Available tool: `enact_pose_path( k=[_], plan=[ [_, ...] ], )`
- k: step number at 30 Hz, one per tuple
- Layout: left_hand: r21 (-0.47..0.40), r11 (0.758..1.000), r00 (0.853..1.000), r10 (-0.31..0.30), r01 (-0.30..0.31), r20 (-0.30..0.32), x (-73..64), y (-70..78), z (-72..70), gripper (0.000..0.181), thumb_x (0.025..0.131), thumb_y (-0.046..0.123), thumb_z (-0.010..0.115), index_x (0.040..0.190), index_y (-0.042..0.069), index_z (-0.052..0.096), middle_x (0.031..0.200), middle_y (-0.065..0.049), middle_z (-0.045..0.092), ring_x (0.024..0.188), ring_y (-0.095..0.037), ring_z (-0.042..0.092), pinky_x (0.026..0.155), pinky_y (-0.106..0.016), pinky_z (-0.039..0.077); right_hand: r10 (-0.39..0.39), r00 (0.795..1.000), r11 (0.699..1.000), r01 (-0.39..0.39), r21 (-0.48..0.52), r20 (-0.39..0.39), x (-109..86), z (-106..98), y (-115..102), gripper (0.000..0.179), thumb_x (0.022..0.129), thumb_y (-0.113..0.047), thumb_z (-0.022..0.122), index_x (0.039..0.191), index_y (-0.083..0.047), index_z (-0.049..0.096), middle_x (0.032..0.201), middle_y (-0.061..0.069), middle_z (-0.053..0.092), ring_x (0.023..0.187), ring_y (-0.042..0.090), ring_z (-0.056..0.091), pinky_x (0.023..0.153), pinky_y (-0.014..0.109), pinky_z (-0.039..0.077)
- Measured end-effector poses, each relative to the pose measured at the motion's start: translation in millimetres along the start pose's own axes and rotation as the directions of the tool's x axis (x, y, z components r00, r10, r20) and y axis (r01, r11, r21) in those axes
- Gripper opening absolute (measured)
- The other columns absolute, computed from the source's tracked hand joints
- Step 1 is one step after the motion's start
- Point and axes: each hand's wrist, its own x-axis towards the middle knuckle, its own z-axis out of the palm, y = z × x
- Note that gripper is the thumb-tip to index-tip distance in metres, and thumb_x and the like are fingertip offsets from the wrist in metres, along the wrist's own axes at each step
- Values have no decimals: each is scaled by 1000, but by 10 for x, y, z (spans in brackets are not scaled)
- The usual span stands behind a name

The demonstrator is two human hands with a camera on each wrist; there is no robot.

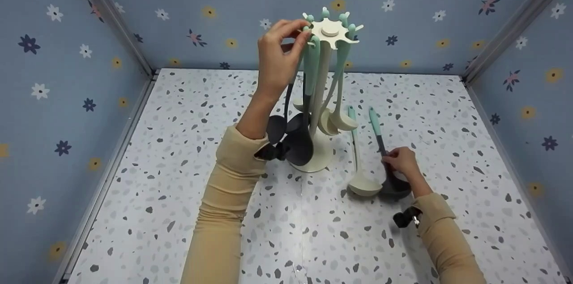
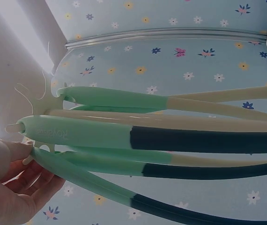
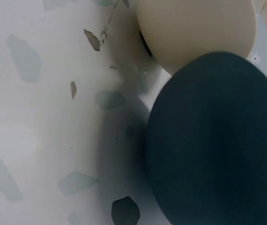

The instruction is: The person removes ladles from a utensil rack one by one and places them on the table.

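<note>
A cream stand (image 1: 323, 154) with a hooked top ring (image 1: 330, 29) holds several hanging ladles, all with mint-green handles. Thumb and fingers of my left hand (image 1: 281, 51) pinch the handle's top end on a dark ladle (image 2: 86, 176) at the ring's left side. Its rounded dark head (image 1: 276, 129) hangs low beside the others. On the table to the right of the stand, my right hand (image 1: 404, 161) pinches the shaft of another dark ladle (image 1: 395, 189). That ladle's bowl fills much of the right wrist view. Beside it lies a cream ladle (image 1: 365, 187), handle pointing away.
Several cream ladles (image 1: 342, 122) hang on the stand's right side, and a large dark one (image 1: 299, 147) hangs at its front. The speckled table (image 1: 179, 185) is bounded by blue flowered panels (image 1: 250, 10) at the back and both sides.
</note>
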Motion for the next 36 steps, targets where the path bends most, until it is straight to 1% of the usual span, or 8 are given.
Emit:
enact_pose_path(
  k=[6,12,16,21,24,26,32,36],
  plan=[
    [-1,1000,1000,-8,8,4,1,4,-4,18,86,9,58,97,-2,66,90,-8,60,83,-13,58,69,-21,51,16,1000,1000,-17,-23,-15,-33,16,-36,29,84,-12,60,103,10,57,91,19,58,71,19,58,62,26,50],
    [11,1000,1000,-4,4,2,-2,4,-8,18,86,9,58,97,-2,66,90,-9,60,83,-13,58,69,-20,51,-2,999,997,-1,-72,-34,-89,-7,-59,26,85,-13,58,101,8,59,88,17,59,70,19,56,60,26,48],
    [12,1000,1000,-8,8,0,-1,9,-7,18,86,10,59,97,-2,66,90,-9,60,83,-13,58,69,-20,51,-47,997,995,42,-92,-58,-144,-30,-96,25,86,-14,57,99,6,60,89,17,59,74,21,55,63,29,47],
    [12,1000,1000,-18,18,4,-16,78,-9,18,86,8,58,98,-4,65,92,-10,60,84,-14,58,70,-21,50,-176,979,982,167,-92,-107,-227,-45,-181,22,86,-13,57,96,6,61,90,19,59,79,26,55,68,35,46],
    [8,999,999,-31,31,8,-12,79,-4,18,86,7,58,98,-4,65,92,-11,60,85,-15,58,70,-21,50,-266,952,963,256,-80,-149,-289,-42,-276,20,85,-11,58,94,6,62,87,18,60,78,26,56,65,34,47],
    [3,999,999,-33,33,11,0,37,5,18,86,8,58,98,-4,65,92,-10,59,85,-15,58,70,-21,50,-326,926,945,316,-79,-192,-337,-39,-356,19,84,-11,59,92,6,62,84,17,61,76,26,57,63,34,47],
    [3,1000,1000,-4,4,11,1,-3,3,18,86,10,58,98,-2,66,92,-9,60,83,-13,58,70,-21,51,-479,802,871,483,-85,-356,-471,-11,-632,14,83,-6,61,90,6,63,79,16,63,69,24,59,59,35,49],
    [-2,1000,1000,-6,6,13,-8,9,-3,18,86,10,58,98,-2,66,92,-9,60,84,-13,58,70,-21,50,-509,753,841,538,-55,-417,-553,10,-803,13,83,-5,62,91,4,64,80,12,63,69,20,59,59,31,51]
  ],
)
